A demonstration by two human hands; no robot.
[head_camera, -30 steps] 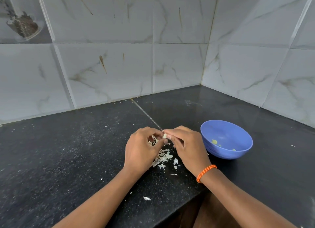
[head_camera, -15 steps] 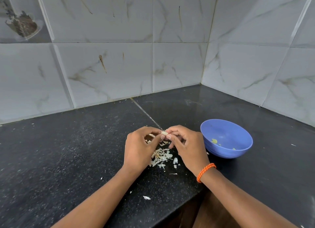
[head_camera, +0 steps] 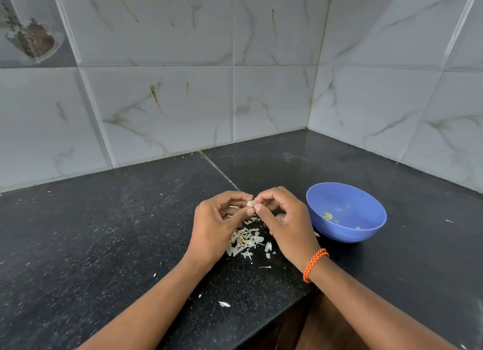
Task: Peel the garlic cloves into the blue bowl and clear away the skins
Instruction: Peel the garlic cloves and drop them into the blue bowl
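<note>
My left hand [head_camera: 217, 224] and my right hand [head_camera: 285, 224] meet above the black counter, both pinching one small pale garlic clove [head_camera: 250, 203] between fingertips and thumbs. Right under them lies a heap of white garlic skins [head_camera: 245, 241]. To the right of my right hand stands the blue bowl [head_camera: 347, 212], holding a few pale peeled pieces [head_camera: 328, 216] at its bottom. An orange braided band circles my right wrist.
The black granite counter [head_camera: 117, 232] fills a tiled corner, with walls behind and to the right. Its front edge runs below my forearms. Stray skin flakes [head_camera: 224, 304] lie near that edge. A seam in the stone runs back from my hands.
Both hands have lifted a little off the counter with the clove, and more of the skin heap shows beneath them. The bowl has not moved.
</note>
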